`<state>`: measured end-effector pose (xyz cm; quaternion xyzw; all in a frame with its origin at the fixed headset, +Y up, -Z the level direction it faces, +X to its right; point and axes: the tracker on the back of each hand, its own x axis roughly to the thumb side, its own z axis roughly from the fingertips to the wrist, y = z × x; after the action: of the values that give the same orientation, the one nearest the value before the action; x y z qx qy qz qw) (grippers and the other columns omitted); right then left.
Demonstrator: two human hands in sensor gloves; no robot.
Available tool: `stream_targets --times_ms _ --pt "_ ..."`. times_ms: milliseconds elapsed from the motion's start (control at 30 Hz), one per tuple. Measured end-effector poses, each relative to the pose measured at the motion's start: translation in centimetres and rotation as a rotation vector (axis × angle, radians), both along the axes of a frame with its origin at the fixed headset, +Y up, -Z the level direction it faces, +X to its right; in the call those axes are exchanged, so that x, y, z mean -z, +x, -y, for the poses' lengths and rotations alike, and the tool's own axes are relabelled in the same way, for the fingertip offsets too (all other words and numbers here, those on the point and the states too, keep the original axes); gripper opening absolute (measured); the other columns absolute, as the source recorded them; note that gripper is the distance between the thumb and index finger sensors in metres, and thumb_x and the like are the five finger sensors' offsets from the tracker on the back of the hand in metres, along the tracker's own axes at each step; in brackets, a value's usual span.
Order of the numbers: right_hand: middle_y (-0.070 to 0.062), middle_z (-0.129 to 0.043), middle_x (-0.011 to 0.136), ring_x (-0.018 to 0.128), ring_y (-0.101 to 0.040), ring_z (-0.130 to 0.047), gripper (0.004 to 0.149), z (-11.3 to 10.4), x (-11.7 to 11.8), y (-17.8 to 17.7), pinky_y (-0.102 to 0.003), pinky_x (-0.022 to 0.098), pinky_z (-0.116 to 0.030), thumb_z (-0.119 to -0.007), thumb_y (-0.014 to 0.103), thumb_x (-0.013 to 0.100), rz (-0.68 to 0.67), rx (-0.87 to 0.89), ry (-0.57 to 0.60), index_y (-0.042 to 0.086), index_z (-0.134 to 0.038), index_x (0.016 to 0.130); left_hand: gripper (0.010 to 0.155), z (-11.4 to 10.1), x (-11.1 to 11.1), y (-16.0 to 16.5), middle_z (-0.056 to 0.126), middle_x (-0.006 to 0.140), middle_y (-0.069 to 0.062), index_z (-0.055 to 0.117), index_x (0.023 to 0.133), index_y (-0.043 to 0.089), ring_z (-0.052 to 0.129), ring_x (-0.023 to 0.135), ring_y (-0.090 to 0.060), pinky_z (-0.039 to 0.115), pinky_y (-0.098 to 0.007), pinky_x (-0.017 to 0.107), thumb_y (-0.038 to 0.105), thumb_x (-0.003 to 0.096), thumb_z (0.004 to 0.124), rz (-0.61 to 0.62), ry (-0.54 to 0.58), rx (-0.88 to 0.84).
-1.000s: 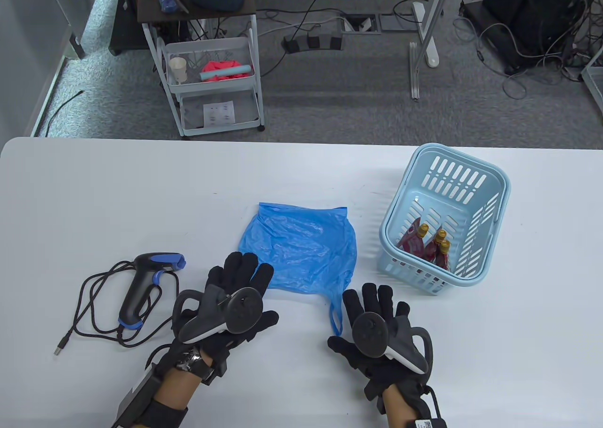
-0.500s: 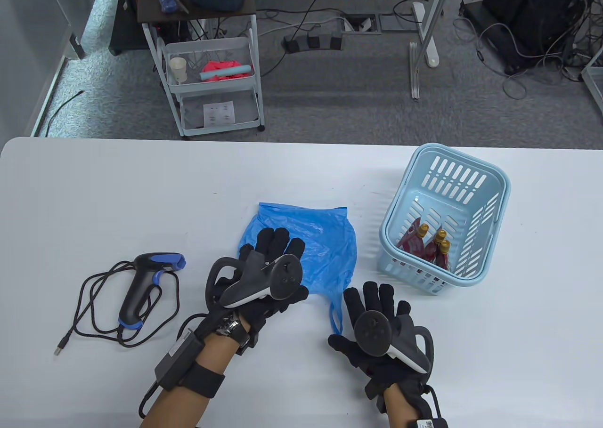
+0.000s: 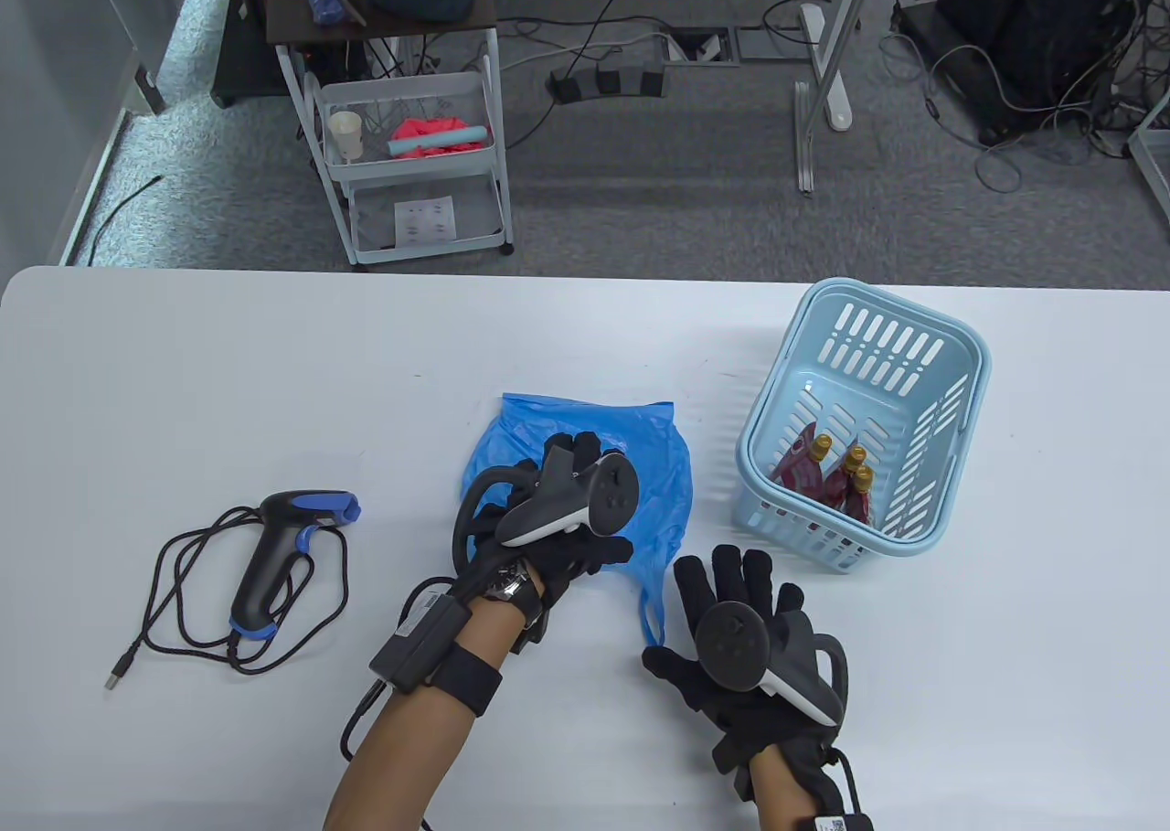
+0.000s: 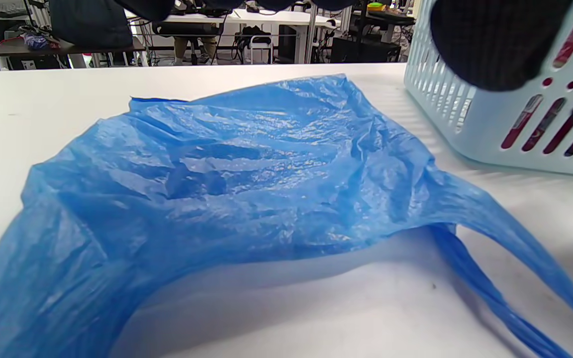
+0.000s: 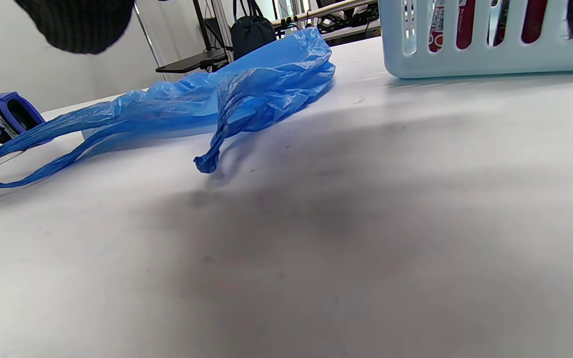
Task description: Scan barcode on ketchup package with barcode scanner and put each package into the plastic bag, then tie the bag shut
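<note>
Nearest the viewer, the right hand (image 3: 745,634) is hovering palm-down over the white table (image 3: 183,392) with its fingers spread, holding nothing, just right of the trailing handle loop of the blue plastic bag (image 3: 585,447). Slightly farther and to the left, the left hand (image 3: 558,520) is reaching over the near part of the bag; the table view shows its fingers bent a little over the plastic, but whether they are touching or pinching it cannot be told. In the left wrist view the bag is lying flat and crumpled, mouth facing near, with nothing visibly inside it.

Far left of the hands, the barcode scanner (image 3: 274,552) is lying on its side among its coiled black cable (image 3: 174,593), untouched. Farther off to the right, the pale blue basket (image 3: 951,502) is holding the red ketchup packages (image 3: 827,479) with gold caps, apparently three, all inside it.

Judging from this, the task is sitting at its very start: nothing appears scanned or bagged, and the bag is not tied. Opening the bag looks like the step in hand.
</note>
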<state>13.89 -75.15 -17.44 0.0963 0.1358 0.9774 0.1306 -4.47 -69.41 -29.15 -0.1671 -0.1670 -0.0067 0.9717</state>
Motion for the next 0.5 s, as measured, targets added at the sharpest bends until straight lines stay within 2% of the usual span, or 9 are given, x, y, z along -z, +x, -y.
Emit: stream_targets --times_ms 433,500 --pt "-0.021 -0.008 0.118 0.106 -0.049 -0.003 0.092 -0.1 0.0 0.3 -0.073 0.071 -0.011 -0.065 0.064 0.051 0.013 -0.001 -0.004 0.019 -0.017 0.115 0.097 4.0 2.4 0.5 0.036 0.121 -0.007 0.036 0.115 0.031 0.048 0.115 -0.039 0.06 -0.057 0.078 0.065 0.0363 0.083 -0.042 -0.164 0.108" --pt "-0.021 -0.008 0.118 0.106 -0.049 -0.003 0.092 -0.1 0.0 0.3 -0.073 0.071 -0.012 -0.065 0.064 0.051 0.015 -0.002 -0.005 0.019 -0.017 0.115 0.098 4.8 2.7 0.3 0.036 0.121 -0.003 0.037 0.115 0.032 0.049 0.115 -0.038 0.061 -0.057 0.077 0.064 0.0357 0.084 -0.051 -0.187 0.129"
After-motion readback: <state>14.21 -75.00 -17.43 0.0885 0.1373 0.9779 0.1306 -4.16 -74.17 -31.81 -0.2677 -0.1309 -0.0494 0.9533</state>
